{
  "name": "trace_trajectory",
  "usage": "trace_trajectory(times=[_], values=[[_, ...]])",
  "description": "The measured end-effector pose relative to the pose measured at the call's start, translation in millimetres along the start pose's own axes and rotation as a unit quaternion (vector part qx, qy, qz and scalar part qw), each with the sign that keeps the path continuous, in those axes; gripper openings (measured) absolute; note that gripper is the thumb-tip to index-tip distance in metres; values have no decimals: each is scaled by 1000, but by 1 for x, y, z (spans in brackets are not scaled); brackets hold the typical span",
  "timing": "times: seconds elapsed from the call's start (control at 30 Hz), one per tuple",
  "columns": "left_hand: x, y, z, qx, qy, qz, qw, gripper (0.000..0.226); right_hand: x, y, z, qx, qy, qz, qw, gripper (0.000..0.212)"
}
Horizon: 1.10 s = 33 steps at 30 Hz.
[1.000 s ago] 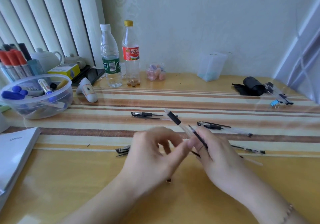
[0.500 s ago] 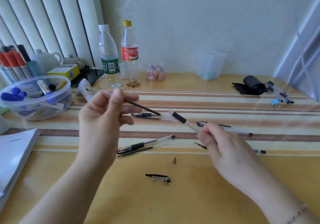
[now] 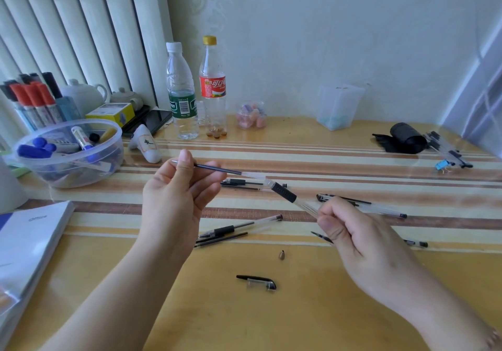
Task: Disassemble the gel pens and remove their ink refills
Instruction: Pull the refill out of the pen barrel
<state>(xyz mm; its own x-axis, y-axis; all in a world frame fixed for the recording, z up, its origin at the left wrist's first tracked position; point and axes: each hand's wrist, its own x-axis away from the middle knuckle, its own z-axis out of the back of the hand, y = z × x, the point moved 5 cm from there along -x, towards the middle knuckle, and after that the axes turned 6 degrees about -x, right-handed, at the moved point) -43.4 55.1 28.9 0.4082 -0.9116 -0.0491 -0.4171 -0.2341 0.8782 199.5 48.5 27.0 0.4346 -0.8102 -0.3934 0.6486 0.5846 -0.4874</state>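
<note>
My left hand [image 3: 173, 204] pinches a thin black ink refill [image 3: 217, 169] near its writing tip and holds it level above the table. The refill's clear tail end reaches the open mouth of a clear pen barrel with a black grip [image 3: 285, 192]. My right hand [image 3: 361, 244] grips that barrel, which slants up to the left. A dark pointed piece [image 3: 322, 237] pokes out under my right fingers. On the table lie a whole pen [image 3: 239, 227] beside a loose refill [image 3: 221, 239], a bronze tip cone [image 3: 281, 254], a black-clipped cap [image 3: 258, 281] and more pens [image 3: 361, 205].
A plastic bowl of markers [image 3: 111, 136] stands at the left, with a paper stack [image 3: 27, 242] in front of it. Two bottles [image 3: 182, 92] and a clear container [image 3: 338, 106] stand by the wall. A black roll [image 3: 404, 137] and a pen bundle [image 3: 448, 152] lie far right.
My hands were together low over the table. The left hand has since drawn the refill out of the barrel, up and to the left, and the right hand has moved right with the barrel.
</note>
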Motion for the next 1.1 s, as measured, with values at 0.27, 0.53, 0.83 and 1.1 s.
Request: trace_trajectory(times=[0.27,0.53,0.83,1.1], values=[[-2,-4,-1,-4,-3,6,1000,24,0,-1,1,10,1,2,1000,30],[-3,-5,1,-1,3,10,1000,25,1,-4,1,1,-5,6,1000,29],[-3,-1,0,-51,-10,-35,998,22,1,-2,1,5,-7,4,1000,31],[-7,-5,6,22,21,23,999,27,1,-2,1,1,-10,0,1000,28]])
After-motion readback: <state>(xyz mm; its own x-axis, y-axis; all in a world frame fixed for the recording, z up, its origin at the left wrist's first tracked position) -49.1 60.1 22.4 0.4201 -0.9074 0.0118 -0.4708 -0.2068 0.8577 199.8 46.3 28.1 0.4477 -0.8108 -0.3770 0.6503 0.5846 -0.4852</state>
